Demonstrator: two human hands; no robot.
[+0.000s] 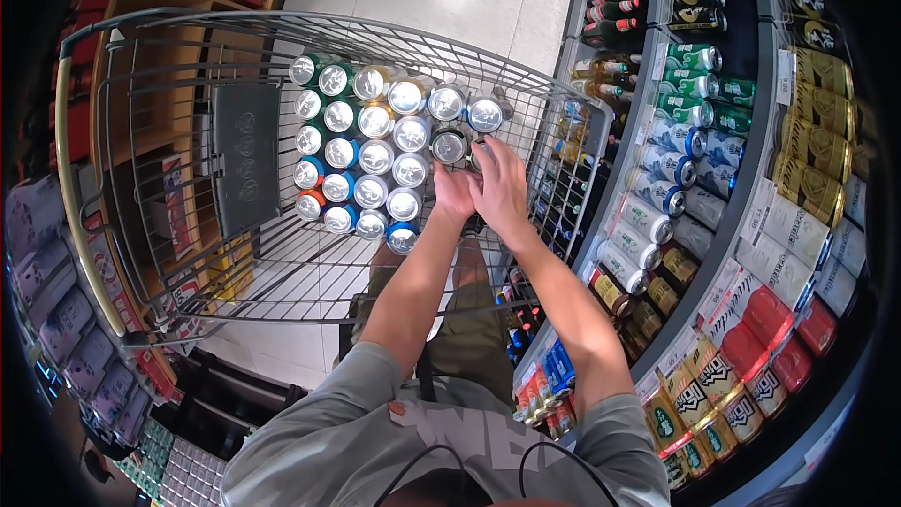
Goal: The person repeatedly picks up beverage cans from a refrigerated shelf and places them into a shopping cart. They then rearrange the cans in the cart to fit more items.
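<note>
1. Cans (375, 156): rows in cart (246, 131), middle to right.
2. Left hand (454, 193): at near side of dark can (449, 146); fingers mostly hidden, can't tell grip.
3. Right hand (501, 186): fingers bent, just right of it; grip unclear.

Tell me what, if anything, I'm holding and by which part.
Your right hand seems to hold a can by its top end; left hand, can't tell.

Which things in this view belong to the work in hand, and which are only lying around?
In the work:
cart
cans in the cart
left hand
right hand

Only around:
shelved cans
shelved bottles
lilac packs at left
</note>
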